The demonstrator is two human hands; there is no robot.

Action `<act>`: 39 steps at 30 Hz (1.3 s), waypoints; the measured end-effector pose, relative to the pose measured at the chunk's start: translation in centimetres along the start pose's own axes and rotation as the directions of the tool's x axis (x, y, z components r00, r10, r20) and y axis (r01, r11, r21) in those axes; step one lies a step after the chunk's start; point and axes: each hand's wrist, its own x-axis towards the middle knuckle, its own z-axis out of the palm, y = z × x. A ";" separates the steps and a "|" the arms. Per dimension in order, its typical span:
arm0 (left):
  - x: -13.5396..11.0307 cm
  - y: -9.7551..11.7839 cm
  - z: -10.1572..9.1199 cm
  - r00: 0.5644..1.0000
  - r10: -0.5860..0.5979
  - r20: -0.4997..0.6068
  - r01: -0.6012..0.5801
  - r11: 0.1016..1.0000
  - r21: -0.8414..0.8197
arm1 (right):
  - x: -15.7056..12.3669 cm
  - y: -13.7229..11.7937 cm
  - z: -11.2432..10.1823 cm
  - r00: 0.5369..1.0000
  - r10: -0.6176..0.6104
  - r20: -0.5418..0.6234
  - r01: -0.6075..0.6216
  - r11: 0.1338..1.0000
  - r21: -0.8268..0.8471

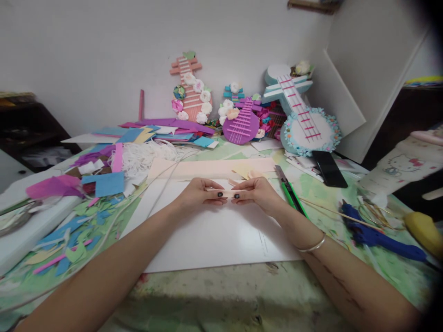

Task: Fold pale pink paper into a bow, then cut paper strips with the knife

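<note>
Between my two hands is a small pale peach strip of paper [227, 193], pinched at both ends. My left hand [198, 193] is closed on its left end, thumb on the near face. My right hand [258, 193] grips the right end the same way, the two thumbs almost meeting. Beneath them lies a white board [207, 235]. Just behind the hands stretches a long peach paper sheet [194, 169], with some cream and peach paper pieces [254, 174] on it. A green utility knife [290, 193] rests close by my right hand.
Decorated paper lutes, including a purple one [241, 124] and a blue-white one [304, 120], lean at the back. Paper scraps [79, 230] and white string [145, 157] lie left. A blue glue gun [380, 237] and black phone [329, 169] are right. A cord [121, 214] crosses the left side.
</note>
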 end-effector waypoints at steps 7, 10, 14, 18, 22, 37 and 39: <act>0.1 0.4 -0.3 0.999 -0.048 -0.006 0.047 0.993 -0.104 | 0.1 -0.2 -0.5 0.999 0.023 0.032 -0.025 0.997 0.079; 0.1 0.6 -0.3 0.998 -0.062 -0.005 0.061 0.988 -0.145 | 0.1 -0.5 -0.7 0.998 0.032 0.057 -0.038 0.993 0.108; 0.0 0.8 -0.2 0.998 -0.058 0.012 0.059 0.983 -0.175 | -0.1 -0.9 -0.8 0.998 0.035 0.060 -0.041 0.993 0.106; -0.1 0.8 -0.1 0.999 -0.038 0.018 0.041 0.983 -0.177 | -0.3 -1.1 -0.9 0.997 0.039 0.067 -0.046 0.994 0.095; -0.1 0.7 -0.1 1.000 -0.026 0.005 0.026 0.986 -0.163 | -0.5 -1.2 -0.8 0.998 0.038 0.056 -0.043 0.994 0.099; -0.3 0.8 -0.1 0.998 -0.029 -0.060 0.022 0.993 -0.115 | -0.5 -1.0 -0.9 0.994 -0.047 0.097 0.043 0.998 0.033; -0.3 0.7 0.1 0.999 -0.020 -0.049 0.014 0.993 -0.116 | -0.5 -0.7 -0.8 0.994 -0.074 0.085 0.074 0.997 0.007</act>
